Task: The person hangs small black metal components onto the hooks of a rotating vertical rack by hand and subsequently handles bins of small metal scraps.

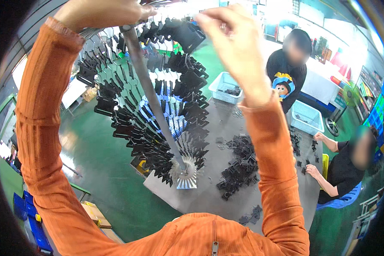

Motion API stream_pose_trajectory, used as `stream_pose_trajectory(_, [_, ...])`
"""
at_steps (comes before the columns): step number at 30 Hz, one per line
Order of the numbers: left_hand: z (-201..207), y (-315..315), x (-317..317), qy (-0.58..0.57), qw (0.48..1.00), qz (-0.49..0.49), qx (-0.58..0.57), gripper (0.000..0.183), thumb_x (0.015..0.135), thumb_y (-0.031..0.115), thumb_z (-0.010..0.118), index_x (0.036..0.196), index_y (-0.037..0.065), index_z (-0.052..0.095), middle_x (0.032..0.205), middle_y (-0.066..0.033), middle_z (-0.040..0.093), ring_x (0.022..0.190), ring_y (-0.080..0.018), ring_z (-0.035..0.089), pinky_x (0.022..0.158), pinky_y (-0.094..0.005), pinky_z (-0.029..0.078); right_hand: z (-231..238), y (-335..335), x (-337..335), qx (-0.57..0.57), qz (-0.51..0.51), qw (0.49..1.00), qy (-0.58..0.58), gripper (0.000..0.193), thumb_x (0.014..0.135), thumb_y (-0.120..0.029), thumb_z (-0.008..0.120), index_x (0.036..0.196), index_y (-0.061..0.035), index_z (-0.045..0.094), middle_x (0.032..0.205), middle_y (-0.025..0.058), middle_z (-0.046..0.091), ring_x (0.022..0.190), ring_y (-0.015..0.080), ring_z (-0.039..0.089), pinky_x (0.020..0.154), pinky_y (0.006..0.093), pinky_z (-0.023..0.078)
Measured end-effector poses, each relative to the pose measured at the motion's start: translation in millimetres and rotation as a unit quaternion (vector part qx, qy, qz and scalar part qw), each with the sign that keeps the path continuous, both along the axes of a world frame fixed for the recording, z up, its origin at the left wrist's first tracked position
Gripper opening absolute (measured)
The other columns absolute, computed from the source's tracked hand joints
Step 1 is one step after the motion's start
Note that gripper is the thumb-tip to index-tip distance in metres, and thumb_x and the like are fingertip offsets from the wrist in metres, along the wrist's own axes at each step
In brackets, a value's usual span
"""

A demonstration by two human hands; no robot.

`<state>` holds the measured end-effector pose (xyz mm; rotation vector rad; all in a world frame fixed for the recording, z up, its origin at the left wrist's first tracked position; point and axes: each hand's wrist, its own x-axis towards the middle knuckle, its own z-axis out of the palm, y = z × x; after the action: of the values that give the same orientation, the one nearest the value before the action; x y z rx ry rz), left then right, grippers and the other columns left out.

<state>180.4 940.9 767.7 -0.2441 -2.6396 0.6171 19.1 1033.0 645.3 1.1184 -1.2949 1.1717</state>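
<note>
A tall metal rack pole (151, 89) leans up in front of me, ringed by tiers of small black parts (111, 106) hanging on wire hooks. My left hand (104, 13) is at the pole's upper end, its visible fingers stretched to the right; the upper edge cuts off part of it. To the right of the upper tier, my right hand (237, 40) is raised with its fingers curled together. Whatever it pinches is too small and blurred to name. A larger black piece (193, 39) hangs just left of that hand. The rack's finned metal base (186, 173) stands low on the grey table.
Loose black parts (239, 164) lie heaped on the grey table (196, 200). Two light blue baskets, one far (226, 87) and one right (306, 117), hold black parts. One person (288, 64) stands beyond the table; another (350, 162) sits right, handling parts. A green fan (351, 94) stands behind.
</note>
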Motion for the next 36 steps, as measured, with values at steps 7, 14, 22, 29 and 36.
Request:
stream_pose_trajectory(7, [1,-22,-21,-0.004,0.998,0.038,0.056,0.042,0.074,-0.003,0.054,0.115,-0.003,0.059,0.112,-0.0177,0.063,0.100,-0.0287,0.063,0.090,-0.0337,0.048,13,-26,-7,0.068,0.207,0.966,-0.143,0.019,0.080,-0.020,0.062,0.087,-0.0037,0.069,0.085,0.0108,0.065,0.073,0.0239,0.057,0.069,0.0338,0.044])
stream_pose_trajectory(14, [-7,-31,-2,-0.002,0.995,-0.045,0.083,0.041,0.078,-0.001,0.058,0.119,0.002,0.058,0.118,-0.0159,0.060,0.106,-0.0260,0.061,0.093,-0.0346,0.047,-24,67,-105,0.005,0.205,0.947,-0.246,0.024,0.084,-0.025,0.065,0.089,-0.0026,0.071,0.090,0.0019,0.067,0.080,0.0061,0.051,0.075,0.0203,0.036])
stream_pose_trajectory(22, [-11,-37,-2,0.014,0.997,0.000,0.080,0.044,0.081,0.011,0.060,0.124,0.003,0.054,0.119,-0.0176,0.060,0.107,-0.0292,0.060,0.094,-0.0363,0.047,-60,105,-164,0.187,-0.298,0.926,-0.137,0.031,0.080,-0.031,0.068,0.088,-0.0006,0.069,0.079,0.0143,0.067,0.075,0.0226,0.062,0.072,0.0295,0.046])
stream_pose_trajectory(29, [-10,-10,-5,-0.012,1.000,0.029,-0.004,0.048,0.079,0.014,0.053,0.121,-0.008,0.052,0.112,-0.0257,0.060,0.095,-0.0317,0.063,0.085,-0.0343,0.051,4,-5,-24,0.089,0.060,0.988,-0.114,0.027,0.081,-0.027,0.066,0.092,-0.0029,0.070,0.087,0.0086,0.067,0.079,0.0127,0.060,0.073,0.0258,0.045])
stream_pose_trajectory(36, [-10,-48,-29,0.026,1.000,-0.014,0.000,0.044,0.074,-0.003,0.052,0.118,0.000,0.059,0.101,-0.0208,0.066,0.073,-0.0273,0.065,0.073,-0.0345,0.053,17,-24,-18,0.179,0.187,0.946,-0.197,0.024,0.079,-0.025,0.064,0.089,-0.0040,0.071,0.087,0.0055,0.068,0.075,0.0102,0.057,0.070,0.0234,0.042])
